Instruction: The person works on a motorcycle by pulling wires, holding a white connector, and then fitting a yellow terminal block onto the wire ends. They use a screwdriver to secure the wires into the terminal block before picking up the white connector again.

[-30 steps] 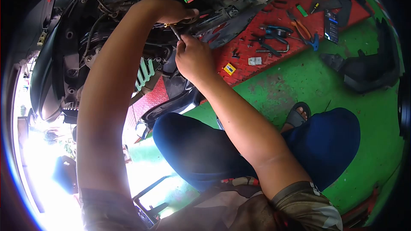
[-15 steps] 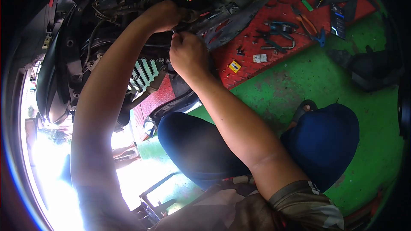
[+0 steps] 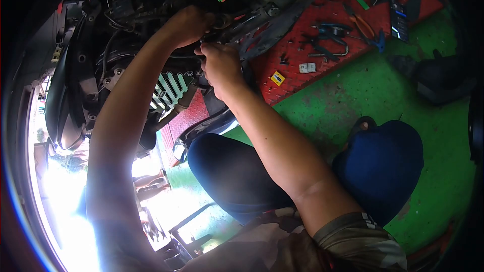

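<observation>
My left hand [image 3: 190,24] reaches into the dark inside of a partly stripped motorcycle [image 3: 108,53], its fingers curled around something in shadow. Just below it, my right hand [image 3: 220,65] is closed, with the thumb pressed against the bent fingers. The two hands nearly meet at a small part that I cannot make out. Dark cables and hoses surround them. Under my left forearm shows the finned engine part [image 3: 174,88], pale in the light. A dark body panel [image 3: 275,30] slants to the right of my hands.
On the red ridged platform [image 3: 264,68] lie orange-handled pliers [image 3: 364,26], dark hand tools [image 3: 327,45], a small yellow box [image 3: 277,78] and a white box [image 3: 307,67]. A black plastic part [image 3: 441,83] lies on the green floor [image 3: 322,106]. Another person's legs [image 3: 150,184] show at lower left.
Both hands have shifted slightly down and left in the view. My right hand has turned a little, its thumb now lying more sideways. The tools on the platform lie as before.
</observation>
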A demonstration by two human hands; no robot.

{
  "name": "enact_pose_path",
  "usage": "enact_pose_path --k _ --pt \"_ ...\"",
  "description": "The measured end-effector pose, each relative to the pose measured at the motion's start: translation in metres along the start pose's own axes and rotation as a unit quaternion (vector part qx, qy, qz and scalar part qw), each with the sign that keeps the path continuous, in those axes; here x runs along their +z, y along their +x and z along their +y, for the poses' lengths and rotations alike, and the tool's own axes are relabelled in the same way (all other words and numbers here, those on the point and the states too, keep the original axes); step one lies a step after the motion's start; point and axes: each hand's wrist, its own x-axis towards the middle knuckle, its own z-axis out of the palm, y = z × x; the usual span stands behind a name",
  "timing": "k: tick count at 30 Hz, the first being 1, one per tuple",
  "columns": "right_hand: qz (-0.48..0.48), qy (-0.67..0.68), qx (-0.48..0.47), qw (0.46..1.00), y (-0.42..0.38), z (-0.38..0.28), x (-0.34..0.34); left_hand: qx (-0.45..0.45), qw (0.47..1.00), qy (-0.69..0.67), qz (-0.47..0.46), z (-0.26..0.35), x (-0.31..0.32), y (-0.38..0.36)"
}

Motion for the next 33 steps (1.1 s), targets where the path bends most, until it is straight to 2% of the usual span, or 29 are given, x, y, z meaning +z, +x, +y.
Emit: enact_pose_path --k 2,6,8,10,12,14,15,16,17,18,19,20,21,23,24,25,26,28,29,31,32,33 --pt "-0.011 0.020 0.033 0.999 -0.001 -0.002 -0.002 -0.086 0.991 -0.105 -0.019 0.011 -0.010 -0.003" --pt "-0.057 0.099 0.132 0.985 -0.004 -0.007 -0.007 -0.054 0.996 -0.077 -0.008 0.005 -0.004 -0.003" --pt "-0.080 0.127 0.138 0.979 -0.004 -0.005 -0.008 -0.077 0.988 -0.130 -0.017 0.006 -0.008 -0.003" --pt "-0.102 0.152 0.144 0.973 -0.003 -0.005 -0.012 -0.053 0.995 -0.080 -0.025 0.005 -0.010 -0.002" --pt "-0.104 0.105 0.131 0.980 -0.001 -0.004 -0.014 -0.032 0.999 -0.028 -0.034 0.004 -0.015 -0.001" --pt "-0.107 0.045 0.133 0.984 -0.001 -0.004 -0.017 -0.100 0.968 -0.177 -0.146 0.002 -0.026 0.005" --pt "-0.110 -0.012 0.136 0.984 0.000 -0.004 -0.018 -0.100 0.969 -0.177 -0.141 -0.009 -0.018 0.007" --pt "-0.111 -0.016 0.132 0.985 -0.003 -0.004 -0.021 -0.033 0.986 -0.144 -0.077 -0.025 -0.002 0.008" --pt "-0.131 -0.080 0.137 0.979 -0.008 -0.004 -0.028 0.033 0.993 -0.109 -0.014 -0.033 0.006 0.008" --pt "-0.151 -0.145 0.141 0.968 -0.011 -0.004 -0.036 0.033 0.993 -0.109 -0.009 -0.027 -0.004 0.002" --pt "-0.151 -0.149 0.139 0.967 -0.010 -0.005 -0.047 -0.007 0.990 -0.140 -0.011 -0.016 -0.019 -0.007" --pt "-0.216 -0.220 0.134 0.942 -0.008 -0.008 -0.060 -0.045 0.984 -0.171 -0.013 -0.006 -0.030 -0.012" --pt "-0.277 -0.296 0.127 0.905 -0.011 -0.016 -0.072 -0.046 0.983 -0.176 -0.002 -0.002 -0.032 -0.015" --pt "-0.280 -0.335 0.134 0.890 -0.013 -0.033 -0.090 -0.152 0.970 -0.191 0.007 0.001 -0.034 -0.016" --pt "-0.285 -0.426 0.119 0.850 -0.009 -0.034 -0.103 -0.153 0.969 -0.195 0.014 0.002 -0.033 -0.017" --pt "-0.287 -0.512 0.104 0.803 -0.009 -0.038 -0.112 -0.165 0.956 -0.235 0.059 0.004 -0.031 -0.018" --pt "-0.286 -0.518 0.103 0.799 -0.010 -0.043 -0.121 -0.177 0.940 -0.274 0.103 0.004 -0.029 -0.019" --pt "-0.224 -0.716 0.082 0.655 -0.014 -0.052 -0.136 -0.167 0.942 -0.256 0.140 0.006 -0.025 -0.023" --pt "-0.224 -0.720 0.084 0.652 -0.013 -0.052 -0.145 -0.157 0.944 -0.233 0.171 0.008 -0.023 -0.025" --pt "-0.152 -0.766 0.151 0.606 -0.002 -0.038 -0.173 -0.169 0.947 -0.210 0.172 0.007 -0.016 -0.024" --pt "-0.153 -0.769 0.155 0.601 0.005 -0.028 -0.192 -0.178 0.951 -0.183 0.172 0.006 -0.012 -0.022" --pt "-0.112 -0.815 0.114 0.557 0.013 -0.016 -0.212 -0.182 0.950 -0.190 0.171 0.008 -0.010 -0.021"
